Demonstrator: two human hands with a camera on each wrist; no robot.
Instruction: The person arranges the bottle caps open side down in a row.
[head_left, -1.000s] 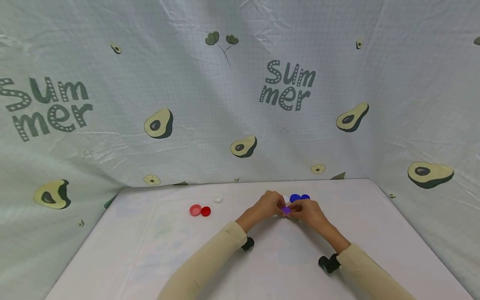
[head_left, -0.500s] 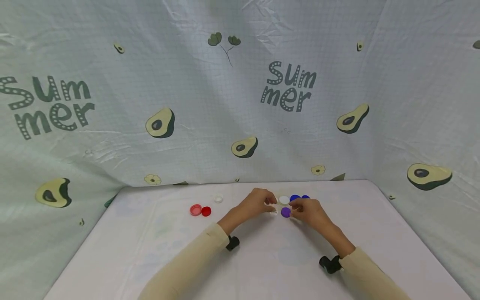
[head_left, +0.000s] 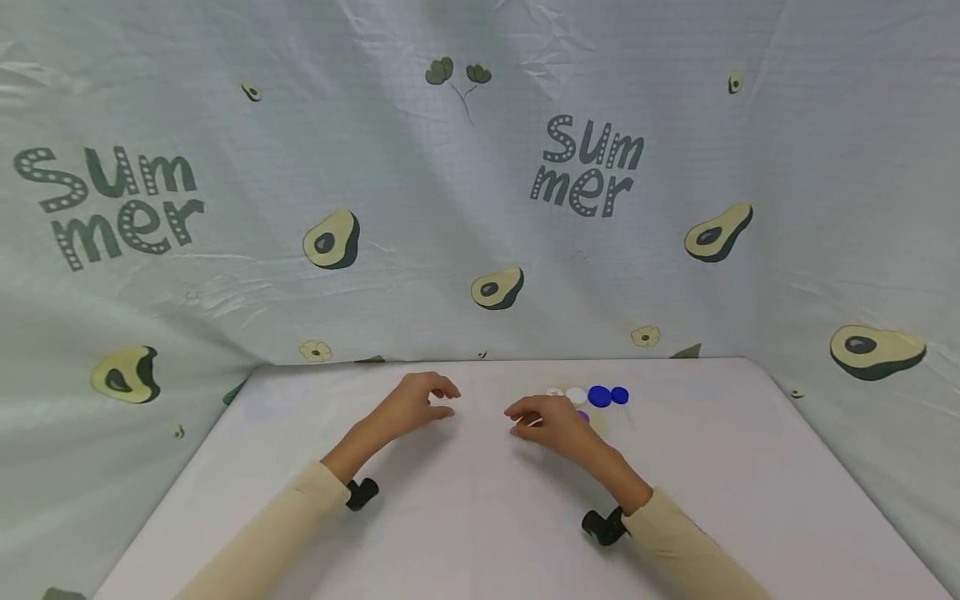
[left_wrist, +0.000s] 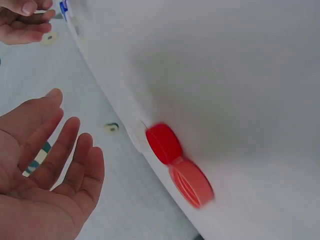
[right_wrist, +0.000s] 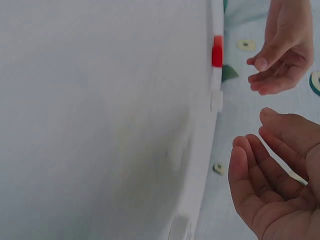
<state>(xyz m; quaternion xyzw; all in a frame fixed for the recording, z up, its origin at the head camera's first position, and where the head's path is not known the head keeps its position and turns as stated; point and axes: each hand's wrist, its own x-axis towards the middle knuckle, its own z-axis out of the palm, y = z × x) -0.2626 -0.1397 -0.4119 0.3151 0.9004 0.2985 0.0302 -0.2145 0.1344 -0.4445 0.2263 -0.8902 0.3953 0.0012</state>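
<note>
My left hand [head_left: 416, 404] is above the left part of the table, fingers loosely bent and holding nothing. In the left wrist view a bright red cap [left_wrist: 164, 143] touches a paler red cap [left_wrist: 192, 185] near that hand; the head view hides both behind it. My right hand [head_left: 553, 423] hovers right of centre, fingers apart from the thumb with nothing between. It partly covers a purple cap [head_left: 583, 417]. Behind it stand a white cap [head_left: 576, 396], a whitish ring-like piece [head_left: 554, 392], a larger blue cap [head_left: 599, 397] and a smaller blue cap [head_left: 619, 395].
The white table [head_left: 480, 517] ends at a hanging cloth [head_left: 420, 317] with avocado prints at the back and sides. A white round piece [right_wrist: 216, 101] shows near the table's far edge in the right wrist view. Black wrist cameras sit under both sleeves.
Both hands have left the purple cap, which lies on the table. The left hand has moved far left, over the red caps; the right hand has shifted left too.
</note>
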